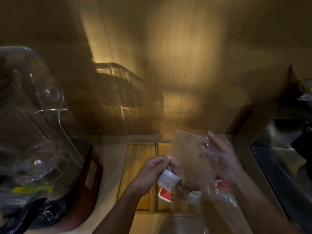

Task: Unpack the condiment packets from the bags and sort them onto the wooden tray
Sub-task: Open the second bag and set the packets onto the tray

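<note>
Both hands hold a clear zip bag [187, 149] upside down over the wooden tray [138, 166]. My left hand [152, 173] pinches the bag's lower left corner. My right hand [221, 159] grips the bag's right side through the plastic. A white packet [168, 179], brown packets [187, 188] and a red and white packet [165, 195] hang at the bag's lower mouth, just above the tray. The picture is blurred, so I cannot tell whether the packets touch the tray.
A blender with a clear jug [32, 125] and a red base [89, 179] stands at the left. A second clear bag with a red packet [224, 191] lies under my right forearm. A steel sink [283, 159] is at the right. A wooden wall rises behind.
</note>
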A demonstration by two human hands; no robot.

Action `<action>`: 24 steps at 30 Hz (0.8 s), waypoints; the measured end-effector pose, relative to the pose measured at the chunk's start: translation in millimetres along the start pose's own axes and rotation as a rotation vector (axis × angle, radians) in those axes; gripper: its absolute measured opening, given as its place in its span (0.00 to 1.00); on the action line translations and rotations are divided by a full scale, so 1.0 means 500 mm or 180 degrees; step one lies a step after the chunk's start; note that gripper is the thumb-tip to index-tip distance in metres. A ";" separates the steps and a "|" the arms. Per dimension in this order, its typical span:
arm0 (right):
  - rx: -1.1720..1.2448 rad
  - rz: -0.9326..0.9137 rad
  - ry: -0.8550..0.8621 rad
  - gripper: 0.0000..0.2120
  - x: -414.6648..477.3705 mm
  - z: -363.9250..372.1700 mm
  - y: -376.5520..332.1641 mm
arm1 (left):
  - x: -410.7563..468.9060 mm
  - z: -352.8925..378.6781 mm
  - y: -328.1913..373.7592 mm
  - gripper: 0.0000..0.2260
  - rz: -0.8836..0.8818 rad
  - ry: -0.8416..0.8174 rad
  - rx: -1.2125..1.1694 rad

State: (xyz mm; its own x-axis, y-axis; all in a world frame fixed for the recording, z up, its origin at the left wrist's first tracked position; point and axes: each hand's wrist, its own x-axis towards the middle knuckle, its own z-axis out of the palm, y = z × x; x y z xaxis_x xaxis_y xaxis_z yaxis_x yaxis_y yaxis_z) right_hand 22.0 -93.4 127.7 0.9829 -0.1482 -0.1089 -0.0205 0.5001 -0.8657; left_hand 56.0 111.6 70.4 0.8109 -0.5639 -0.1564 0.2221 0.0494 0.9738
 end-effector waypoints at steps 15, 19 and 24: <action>-0.1011 0.1453 -0.0457 0.20 0.007 0.032 0.243 | -0.065 -0.105 -0.101 0.17 -0.1044 0.1679 -0.1734; -0.1408 0.1683 -0.0192 0.16 0.016 0.045 0.277 | -0.075 -0.119 -0.119 0.13 -0.1528 0.2082 -0.1870; -0.1311 0.1928 0.0111 0.05 0.022 0.063 0.291 | -0.074 -0.130 -0.124 0.13 -0.1941 0.2235 -0.1982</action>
State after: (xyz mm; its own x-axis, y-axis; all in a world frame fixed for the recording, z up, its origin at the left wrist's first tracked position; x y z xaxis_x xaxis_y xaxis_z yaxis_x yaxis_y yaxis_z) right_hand 35.7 4.5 16.1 0.7711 0.0220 -0.6364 -0.6325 0.1425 -0.7614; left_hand 47.3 182.8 5.2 0.5559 -0.0540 -0.8295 0.7595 0.4385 0.4804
